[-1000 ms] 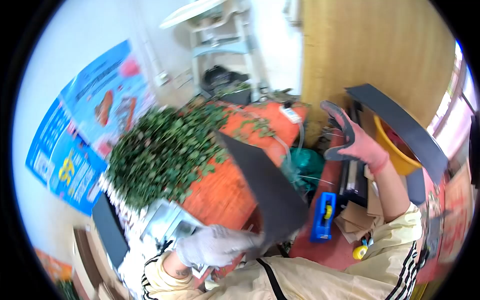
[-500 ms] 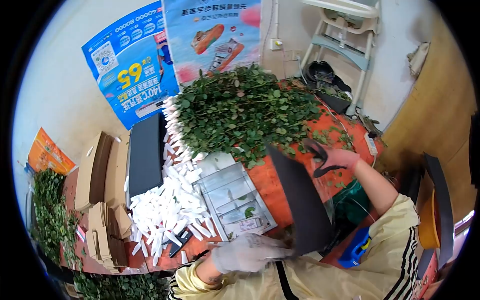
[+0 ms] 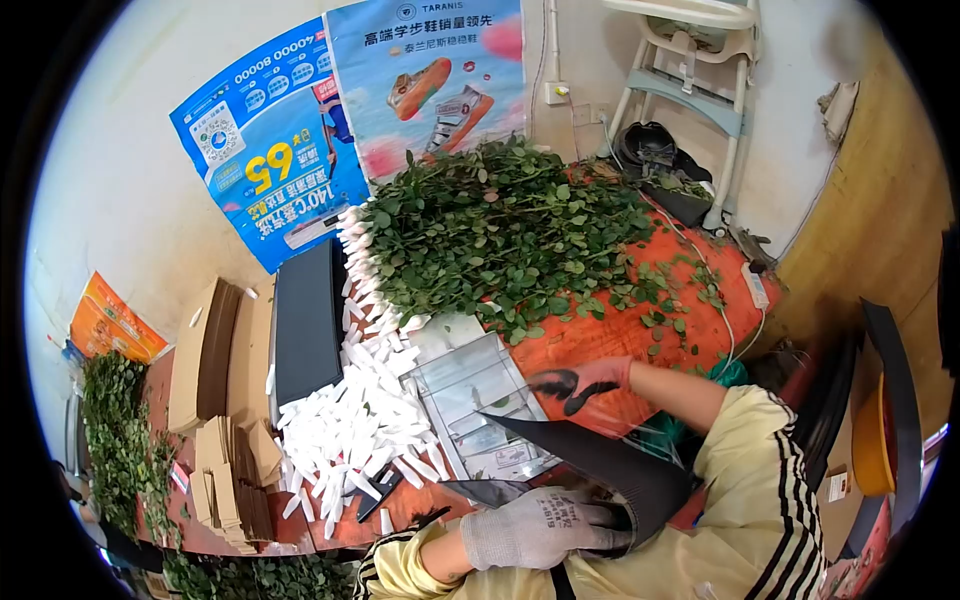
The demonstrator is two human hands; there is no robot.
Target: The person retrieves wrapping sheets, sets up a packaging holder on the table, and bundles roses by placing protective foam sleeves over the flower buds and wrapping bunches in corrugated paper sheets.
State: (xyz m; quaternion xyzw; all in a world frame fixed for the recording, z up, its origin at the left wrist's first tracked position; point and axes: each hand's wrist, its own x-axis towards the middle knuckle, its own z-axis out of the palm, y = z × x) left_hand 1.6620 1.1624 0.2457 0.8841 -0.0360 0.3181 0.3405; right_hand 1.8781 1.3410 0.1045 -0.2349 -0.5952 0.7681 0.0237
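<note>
My left hand [image 3: 535,527], in a grey knitted glove, grips a curved black sheet [image 3: 620,465] close to my body. The sheet bends upward to the left, and a dark, pointed piece [image 3: 487,491] shows by the glove; I cannot tell if it belongs to the same sheet. Fingers apart, my right hand [image 3: 582,385] in a pink glove with black fingers hovers above the sheet's upper edge with nothing in it. Beneath both hands lies a grey panel with ruled lines [image 3: 475,385] on the red table.
Leafy green stems [image 3: 500,240] with white-wrapped ends are heaped at the back. Many white tapered pieces [image 3: 355,435] lie left of the panel. Cardboard stacks [image 3: 200,350] and black sheets [image 3: 308,320] stand farther left. A white cable [image 3: 705,265] crosses the table's right side.
The black sheet has tipped from nearly upright to a low, curved slant. My right hand has moved left and down toward the panel; my left hand has shifted slightly, still gripping the sheet.
</note>
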